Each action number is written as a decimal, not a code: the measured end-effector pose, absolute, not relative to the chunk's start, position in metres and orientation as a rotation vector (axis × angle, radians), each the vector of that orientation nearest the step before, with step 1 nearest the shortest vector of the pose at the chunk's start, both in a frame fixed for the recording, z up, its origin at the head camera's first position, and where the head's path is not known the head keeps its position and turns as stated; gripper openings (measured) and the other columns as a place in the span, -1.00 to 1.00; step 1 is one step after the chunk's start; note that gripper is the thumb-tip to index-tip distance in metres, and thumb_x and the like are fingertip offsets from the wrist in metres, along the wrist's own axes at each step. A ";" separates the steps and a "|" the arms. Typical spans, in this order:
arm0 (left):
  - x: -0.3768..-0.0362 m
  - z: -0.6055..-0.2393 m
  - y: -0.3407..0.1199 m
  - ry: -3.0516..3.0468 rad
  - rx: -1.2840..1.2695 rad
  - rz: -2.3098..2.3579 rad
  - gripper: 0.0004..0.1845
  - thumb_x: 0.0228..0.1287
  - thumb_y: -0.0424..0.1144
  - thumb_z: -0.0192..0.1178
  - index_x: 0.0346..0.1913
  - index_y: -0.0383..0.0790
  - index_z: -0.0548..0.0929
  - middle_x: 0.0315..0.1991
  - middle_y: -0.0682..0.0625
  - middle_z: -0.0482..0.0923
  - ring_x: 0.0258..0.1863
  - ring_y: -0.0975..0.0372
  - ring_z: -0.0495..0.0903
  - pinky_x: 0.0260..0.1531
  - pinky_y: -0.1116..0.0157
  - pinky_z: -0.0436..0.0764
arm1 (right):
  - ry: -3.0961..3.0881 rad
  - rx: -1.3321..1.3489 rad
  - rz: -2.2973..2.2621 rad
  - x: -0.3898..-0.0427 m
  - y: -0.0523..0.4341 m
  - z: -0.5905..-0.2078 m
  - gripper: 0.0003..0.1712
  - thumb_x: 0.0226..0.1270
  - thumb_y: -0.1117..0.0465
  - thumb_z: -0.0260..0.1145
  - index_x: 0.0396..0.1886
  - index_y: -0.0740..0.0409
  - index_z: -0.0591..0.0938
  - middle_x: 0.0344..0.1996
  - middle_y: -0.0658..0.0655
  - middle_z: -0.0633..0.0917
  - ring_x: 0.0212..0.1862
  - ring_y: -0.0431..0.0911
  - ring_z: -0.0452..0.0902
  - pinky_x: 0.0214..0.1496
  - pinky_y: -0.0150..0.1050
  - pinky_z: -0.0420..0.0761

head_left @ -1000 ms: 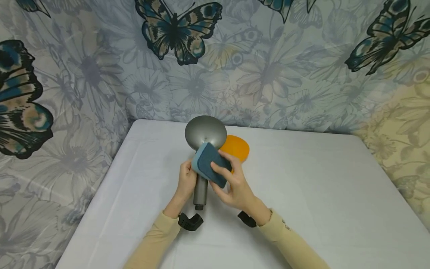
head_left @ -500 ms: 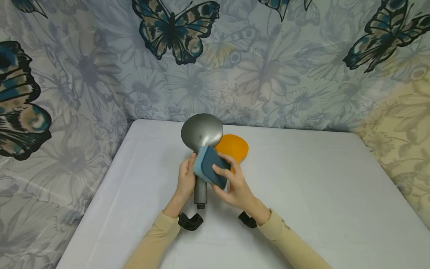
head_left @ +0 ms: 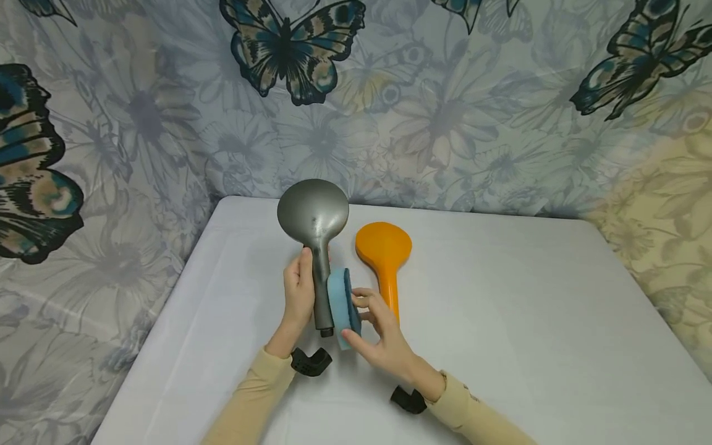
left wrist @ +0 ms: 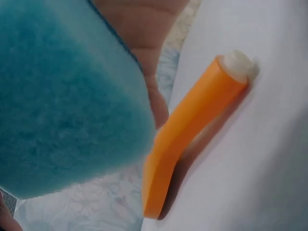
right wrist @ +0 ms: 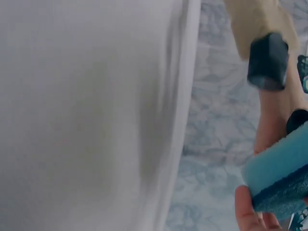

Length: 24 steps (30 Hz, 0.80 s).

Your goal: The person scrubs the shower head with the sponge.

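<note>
My left hand [head_left: 298,290] grips a grey shower head [head_left: 313,213] around its handle, the round head pointing away and its back turned up. My right hand [head_left: 386,340] pinches a sponge [head_left: 338,309], light blue with a dark blue scouring side, between thumb and fingers. The light side of the sponge is right at the handle's right edge. In the left wrist view the sponge [left wrist: 67,106] fills much of the left and overlaps part of the right palm. The right wrist view shows the sponge [right wrist: 276,168] at the lower right, a thumb on its edge.
An orange shower head [head_left: 384,244] lies on the white table [head_left: 528,309], just right of the sponge. Its handle [left wrist: 192,110] ends in a pale connector in the left wrist view. Behind the table hangs a butterfly-patterned backdrop [head_left: 445,154].
The grey shower head has moved left and up in the head view with my left hand. The sponge has slid down beside the handle and turned on edge, uncovering the orange shower head.
</note>
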<state>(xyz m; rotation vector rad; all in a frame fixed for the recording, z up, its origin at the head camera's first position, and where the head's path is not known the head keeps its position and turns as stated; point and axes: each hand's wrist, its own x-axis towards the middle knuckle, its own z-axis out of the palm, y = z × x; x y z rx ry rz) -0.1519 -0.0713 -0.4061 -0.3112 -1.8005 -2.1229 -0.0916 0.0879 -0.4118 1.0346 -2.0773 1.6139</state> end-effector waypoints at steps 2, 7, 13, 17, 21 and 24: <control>-0.151 -0.405 -0.071 -1.825 -0.289 -2.078 -0.55 0.51 -0.27 -0.26 -0.17 -0.57 0.58 -0.30 -0.30 0.60 -0.46 0.33 0.52 -0.45 0.44 0.47 | -2.087 1.007 1.656 -0.085 0.085 -0.405 -0.56 0.01 0.60 0.28 -0.07 0.45 0.39 -0.01 0.45 0.38 0.01 -0.04 0.39 -0.22 -0.16 0.59; -0.140 -0.394 -0.063 -1.885 -0.293 -1.947 -0.61 0.47 -0.43 -0.24 -0.49 -0.51 0.49 -0.65 -0.08 0.39 -0.67 0.38 0.31 -0.64 0.47 0.31 | -2.053 0.878 1.675 -0.090 0.078 -0.396 -0.57 0.04 0.66 0.23 -0.05 0.50 0.37 0.04 0.49 0.33 0.07 -0.05 0.33 -0.09 -0.22 0.53; -0.128 -0.382 -0.052 -1.951 -0.350 -1.815 -0.60 0.42 -0.51 -0.23 -0.66 -0.31 0.21 -0.72 0.10 0.04 -0.74 0.36 0.03 -0.70 0.43 0.08 | -1.998 0.676 1.693 -0.107 0.072 -0.390 -0.62 0.08 0.66 0.19 -0.06 0.54 0.38 0.05 0.52 0.32 0.11 0.01 0.29 -0.05 -0.29 0.46; -0.128 -0.383 -0.051 -1.920 -0.342 -1.837 -0.59 0.43 -0.51 -0.25 -0.66 -0.31 0.20 -0.73 0.09 0.05 -0.75 0.37 0.03 -0.72 0.42 0.08 | -1.994 0.622 1.669 -0.110 0.069 -0.388 -0.65 0.08 0.66 0.19 -0.08 0.56 0.41 0.02 0.53 0.35 0.07 0.04 0.31 -0.08 -0.25 0.47; -0.129 -0.383 -0.050 -1.888 -0.357 -1.867 -0.60 0.43 -0.51 -0.26 -0.66 -0.35 0.22 -0.74 0.09 0.07 -0.75 0.38 0.06 -0.74 0.43 0.11 | -1.958 0.594 1.712 -0.113 0.068 -0.387 -0.68 0.12 0.66 0.14 -0.08 0.59 0.39 0.01 0.54 0.35 0.05 0.00 0.35 -0.05 -0.29 0.46; -0.128 -0.384 -0.049 -1.886 -0.343 -1.873 -0.60 0.43 -0.50 -0.26 -0.65 -0.35 0.24 -0.74 0.10 0.09 -0.76 0.38 0.07 -0.75 0.43 0.12 | -1.939 0.585 1.751 -0.115 0.068 -0.386 -0.67 0.14 0.66 0.13 -0.06 0.61 0.38 0.02 0.53 0.35 0.02 0.00 0.38 -0.04 -0.33 0.46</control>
